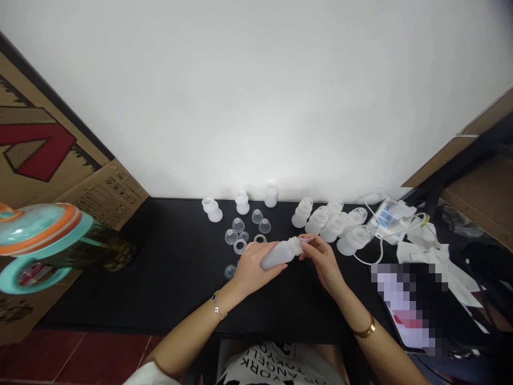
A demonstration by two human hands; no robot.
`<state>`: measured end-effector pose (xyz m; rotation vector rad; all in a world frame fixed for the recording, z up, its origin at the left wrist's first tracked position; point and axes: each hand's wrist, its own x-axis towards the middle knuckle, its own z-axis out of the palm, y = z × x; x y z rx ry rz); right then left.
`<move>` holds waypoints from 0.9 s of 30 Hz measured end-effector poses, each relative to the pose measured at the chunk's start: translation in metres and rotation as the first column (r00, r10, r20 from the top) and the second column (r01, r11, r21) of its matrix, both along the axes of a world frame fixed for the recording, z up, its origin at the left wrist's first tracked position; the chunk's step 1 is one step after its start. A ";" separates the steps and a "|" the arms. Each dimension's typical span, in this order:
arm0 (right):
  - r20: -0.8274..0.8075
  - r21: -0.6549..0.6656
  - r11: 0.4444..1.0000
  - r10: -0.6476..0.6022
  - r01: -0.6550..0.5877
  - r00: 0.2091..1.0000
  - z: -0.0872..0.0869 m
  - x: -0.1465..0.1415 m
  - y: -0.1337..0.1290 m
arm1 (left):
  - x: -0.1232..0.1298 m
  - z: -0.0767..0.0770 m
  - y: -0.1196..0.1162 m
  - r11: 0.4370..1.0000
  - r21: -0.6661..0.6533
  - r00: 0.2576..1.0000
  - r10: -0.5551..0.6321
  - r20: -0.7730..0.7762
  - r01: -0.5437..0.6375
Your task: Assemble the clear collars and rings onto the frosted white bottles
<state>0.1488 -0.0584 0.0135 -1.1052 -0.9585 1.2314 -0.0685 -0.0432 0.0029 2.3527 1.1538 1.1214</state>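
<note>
A broad white wall [256, 91] fills the top of your view, and a long black tabletop [132, 299] runs along its foot, with a flattened brown cardboard carton [44, 144] at the upper left and dark red floor tiles [80, 358] at the lower left. A teal-and-orange lidded drinking cup with a looped handle [38, 240] shows at the left edge, and crumpled white paper [425, 256] lies at the right beside a pixelated, unreadable patch [404, 305]. Upper right of centre, frosted white plastic bottles [332, 224] stand clustered near a white device with a blue label and white cable [390, 216], while three frosted white plastic pieces [242, 202] stand at top centre above scattered clear round plastic caps [244, 227]. In the middle of the frame, your left hand [256, 267] is clenched around the body of a tilted frosted white plastic bottle [278, 255], and your right hand [320, 262] grips its neck, where a thin pale piece [308, 240] shows, though you cannot tell what it is. A gold bangle [364, 329] circles your right wrist, a fine chain bracelet [217, 305] your left
</note>
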 end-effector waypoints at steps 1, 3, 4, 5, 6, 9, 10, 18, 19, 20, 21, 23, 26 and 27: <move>0.000 -0.004 1.000 -0.001 0.001 1.000 0.000 0.000 0.000 | 0.000 0.000 0.000 1.000 0.002 1.000 -0.001 0.002 0.001; -0.004 -0.005 1.000 0.002 -0.002 1.000 0.000 0.000 0.000 | 0.000 0.001 0.000 1.000 -0.002 1.000 -0.004 0.006 0.004; -0.009 0.000 1.000 0.003 -0.003 1.000 0.000 0.000 0.000 | 0.000 0.001 0.000 1.000 -0.005 1.000 -0.005 0.008 0.005; -0.014 0.007 1.000 0.005 -0.004 1.000 0.000 0.000 0.000 | 0.000 0.002 0.000 1.000 -0.007 1.000 -0.005 0.011 0.006; -0.020 0.012 1.000 0.005 -0.005 1.000 0.000 0.000 0.000 | 0.000 0.002 0.000 1.000 -0.009 1.000 -0.005 0.014 0.005; -0.027 0.018 1.000 0.011 -0.011 1.000 0.000 0.001 0.000 | 0.000 0.004 0.000 1.000 -0.010 1.000 0.000 0.021 0.000; -0.025 0.019 1.000 0.019 -0.019 1.000 0.000 0.001 -0.001 | 0.000 0.004 0.000 1.000 -0.009 1.000 0.002 0.021 -0.001; -0.017 0.046 0.996 0.081 -0.080 0.997 -0.003 0.004 -0.001 | 0.001 0.004 0.000 1.000 -0.001 1.000 0.004 0.012 -0.004; -0.013 0.045 0.996 0.078 -0.077 0.997 -0.003 0.004 -0.001 | 0.001 0.004 0.000 1.000 0.001 1.000 0.003 0.011 -0.003; -0.010 0.043 0.996 0.076 -0.075 0.997 -0.003 0.004 -0.001 | 0.001 0.003 0.000 1.000 0.003 1.000 0.004 0.009 -0.004; -0.007 0.041 0.996 0.073 -0.073 0.997 -0.003 0.004 -0.001 | 0.001 0.003 0.000 1.000 0.007 1.000 0.004 0.008 -0.004; -0.005 0.037 0.997 0.068 -0.068 0.998 -0.003 0.004 -0.001 | 0.001 0.003 0.000 1.000 0.017 1.000 0.006 0.005 -0.006; -0.005 0.029 0.998 0.057 -0.057 0.998 -0.004 0.003 0.000 | 0.001 0.002 0.000 1.000 0.021 1.000 0.005 0.000 -0.005; -0.004 0.027 0.998 0.052 -0.052 0.999 -0.004 0.003 0.000 | 0.000 0.002 0.000 1.000 0.021 1.000 0.004 0.000 -0.004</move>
